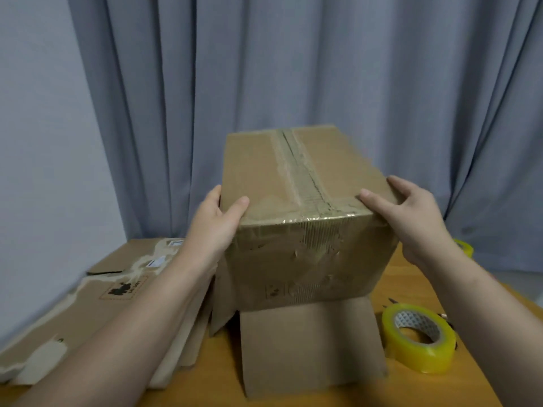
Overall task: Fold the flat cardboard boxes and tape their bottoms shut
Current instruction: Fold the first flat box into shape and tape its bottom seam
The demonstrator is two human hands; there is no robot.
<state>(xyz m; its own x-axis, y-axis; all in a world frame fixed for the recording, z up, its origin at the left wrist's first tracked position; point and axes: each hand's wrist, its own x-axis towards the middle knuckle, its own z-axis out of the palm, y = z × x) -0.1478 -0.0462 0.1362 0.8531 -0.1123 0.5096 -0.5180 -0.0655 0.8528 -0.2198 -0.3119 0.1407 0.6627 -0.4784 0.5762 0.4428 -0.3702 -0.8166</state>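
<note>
Gripping a brown taped-up cardboard box (296, 230) from both sides: left hand (216, 227) has its thumb on the top face and fingers on the left wall, right hand (411, 218) clasps the right top edge. The box stands mid wooden table (223, 377), with its near flap splayed out. A yellow tape roll (420, 337) is just right of it, a flat cardboard stack (88, 304) to the left.

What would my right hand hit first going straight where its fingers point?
The right hand grips the cardboard box; past the box's far edge, probably the curtain, though depth is unclear.
</note>
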